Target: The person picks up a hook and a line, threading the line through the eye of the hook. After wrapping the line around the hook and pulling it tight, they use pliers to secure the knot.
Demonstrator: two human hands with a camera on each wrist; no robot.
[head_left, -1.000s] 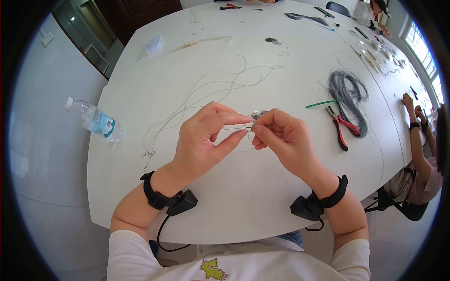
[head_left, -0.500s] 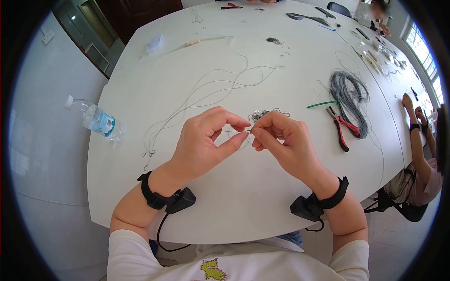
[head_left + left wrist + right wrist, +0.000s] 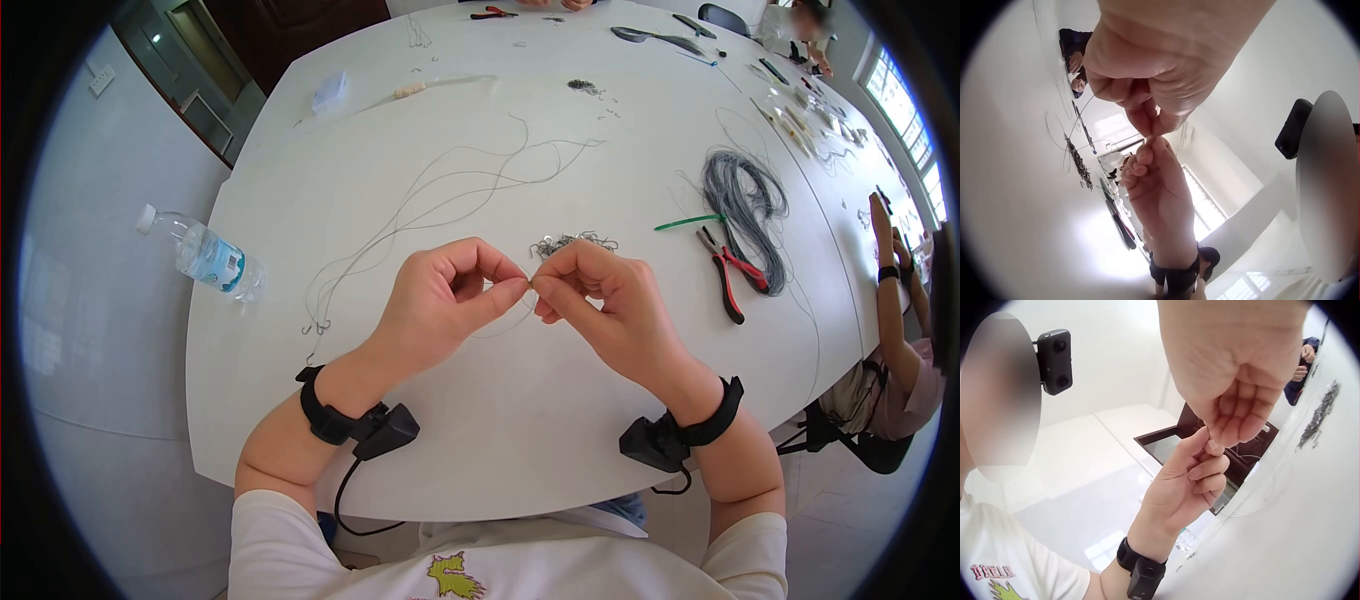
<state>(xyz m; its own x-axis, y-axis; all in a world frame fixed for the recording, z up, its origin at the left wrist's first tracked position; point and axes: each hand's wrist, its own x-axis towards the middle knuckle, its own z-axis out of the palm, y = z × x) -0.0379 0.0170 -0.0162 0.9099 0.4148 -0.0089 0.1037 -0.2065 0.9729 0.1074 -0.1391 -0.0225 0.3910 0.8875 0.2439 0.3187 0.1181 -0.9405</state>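
Through the head view I watch the left hand and the right hand meet above the white table, thumb and forefinger of each pinching at one tiny spot on a thin, pale grey line. Fingertips cover that spot, so I can't tell whether a small metal hook sits there or whether a knot is made. On the table to the left lie several long, loose grey strands with small dark hooks at their near ends; I take those as finished. This piece looks mid-fastening to me. Plenty seems left: a heap of loose metal hooks lies just beyond the fingers, and a thick grey coil of line sits at right, beside red-and-black pliers, which neither hand touches.
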